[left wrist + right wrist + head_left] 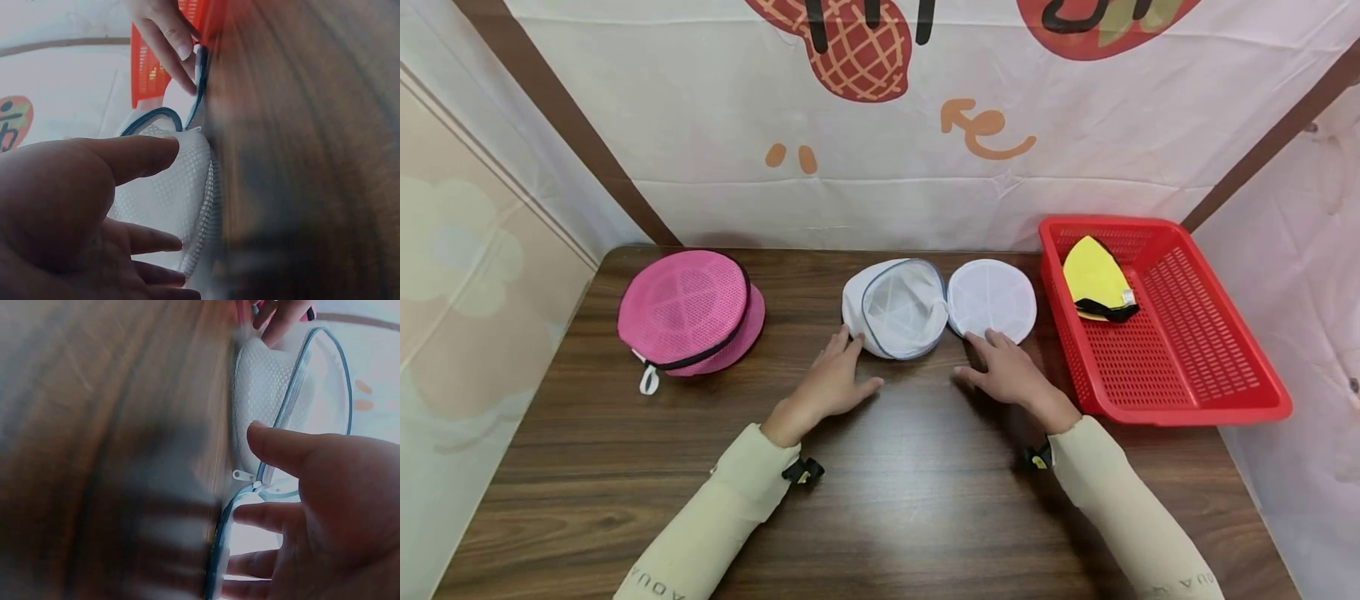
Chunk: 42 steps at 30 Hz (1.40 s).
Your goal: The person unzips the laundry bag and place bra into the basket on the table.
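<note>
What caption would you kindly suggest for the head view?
Open white mesh bag, round lid beside it, between a pink mesh bag and a red basket holding a yellow item.

Head view: high, facing forward and down, wide over the tabletop (895,500). Left wrist view: low, near, turned sideways (tabletop at right), facing the red basket (141,80). Right wrist view: equally near, sideways, facing oppositely, apparently toward the pink mesh bag (681,308). Shared by both wrist views: white mesh bag (253,394).
</note>
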Tool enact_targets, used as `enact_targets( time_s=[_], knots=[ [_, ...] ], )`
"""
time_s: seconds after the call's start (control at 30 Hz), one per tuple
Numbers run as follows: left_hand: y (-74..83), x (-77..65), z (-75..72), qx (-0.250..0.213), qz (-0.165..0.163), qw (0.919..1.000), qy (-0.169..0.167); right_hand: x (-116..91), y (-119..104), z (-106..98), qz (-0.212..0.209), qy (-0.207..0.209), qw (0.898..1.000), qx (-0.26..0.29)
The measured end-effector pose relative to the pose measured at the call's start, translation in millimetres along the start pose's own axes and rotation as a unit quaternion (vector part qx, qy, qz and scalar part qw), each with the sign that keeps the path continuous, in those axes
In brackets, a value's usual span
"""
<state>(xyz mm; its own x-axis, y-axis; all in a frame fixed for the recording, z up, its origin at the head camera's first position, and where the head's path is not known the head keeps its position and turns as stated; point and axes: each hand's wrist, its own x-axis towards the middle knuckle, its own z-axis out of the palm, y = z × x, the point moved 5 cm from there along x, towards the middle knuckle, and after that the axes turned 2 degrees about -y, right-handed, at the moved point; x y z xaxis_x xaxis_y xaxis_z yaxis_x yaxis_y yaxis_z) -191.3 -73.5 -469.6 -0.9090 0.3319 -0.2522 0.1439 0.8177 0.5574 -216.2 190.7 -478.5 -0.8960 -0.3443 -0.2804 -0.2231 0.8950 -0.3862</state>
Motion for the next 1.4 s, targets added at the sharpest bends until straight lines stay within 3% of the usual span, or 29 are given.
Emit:
enact_targets(
  time_s=[0.33,0.63,1.0,1.4],
  knots=[
    [2.4,25.9,-6.6,-0.022,-0.024,0.9994,-0.008,28.3,2.6,-10.2,0.019,0.0,1.0,-0.004],
    [-0.4,39.8,-13.6,-0.041,-0.028,0.9987,-0.006,33.8,3.8,-13.5,0.038,0.0,0.999,0.01],
    [-5.9,26.3,-21.7,-0.067,-0.049,0.9965,0.0,32.3,4.8,-16.6,0.019,0.03,0.999,0.01],
    [-0.9,-2.9,-65.9,-0.061,-0.013,0.9977,0.028,26.6,1.4,-25.5,0.002,0.076,0.996,0.042]
  ],
)
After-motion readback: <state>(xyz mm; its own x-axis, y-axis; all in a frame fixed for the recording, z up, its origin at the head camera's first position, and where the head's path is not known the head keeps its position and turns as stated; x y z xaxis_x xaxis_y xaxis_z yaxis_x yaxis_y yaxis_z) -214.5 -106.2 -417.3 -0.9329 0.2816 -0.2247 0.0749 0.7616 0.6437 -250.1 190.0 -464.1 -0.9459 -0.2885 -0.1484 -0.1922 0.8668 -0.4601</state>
